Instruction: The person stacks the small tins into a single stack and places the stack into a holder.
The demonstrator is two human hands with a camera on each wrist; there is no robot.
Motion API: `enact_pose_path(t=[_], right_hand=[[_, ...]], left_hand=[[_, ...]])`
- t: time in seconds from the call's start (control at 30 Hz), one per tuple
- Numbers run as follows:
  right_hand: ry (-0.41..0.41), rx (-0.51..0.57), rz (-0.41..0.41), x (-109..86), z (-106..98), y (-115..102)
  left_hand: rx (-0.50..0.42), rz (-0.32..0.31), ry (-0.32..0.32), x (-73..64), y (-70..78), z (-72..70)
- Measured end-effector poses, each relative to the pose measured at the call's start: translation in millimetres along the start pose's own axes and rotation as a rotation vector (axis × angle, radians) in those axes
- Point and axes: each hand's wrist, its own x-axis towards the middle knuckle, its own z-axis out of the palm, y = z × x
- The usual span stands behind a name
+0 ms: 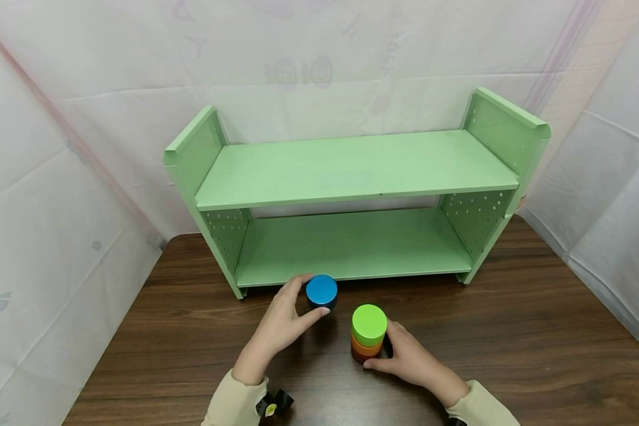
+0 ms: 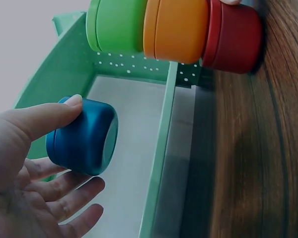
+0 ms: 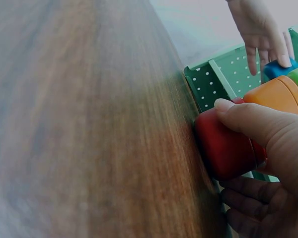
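Note:
In my left hand I pinch a small round blue canister between thumb and fingers, held up off the wood in the left wrist view. To its right stands a stack of three canisters: green on top, orange in the middle, red at the bottom. My right hand grips this stack low down, the thumb lying against the red canister. The blue canister is apart from the stack, left of it and a little farther back.
A light green two-tier shelf with perforated side panels stands behind the hands at the back of the dark wooden table. Pale patterned sheeting hangs round the table. A black device sits by the left sleeve.

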Motion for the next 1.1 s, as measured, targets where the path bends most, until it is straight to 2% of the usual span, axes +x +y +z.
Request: enact_pose_path(t=[0.17, 0.6, 1.1], right_hand=[[-0.006, 0.008, 0.013, -0.3, 0.5, 0.2], [0.006, 0.007, -0.007, -0.4, 0.1, -0.5], [-0.016, 0.041, -0.011, -0.6, -0.9, 1.4]], left_hand=[[-0.015, -0.001, 0.019, -2.7, 5.7, -0.2], [-0.018, 0.052, 0.03, -5.1, 24.4, -2.6], [-0.029, 0.107, 0.025, -10.0, 37.0, 3.6]])
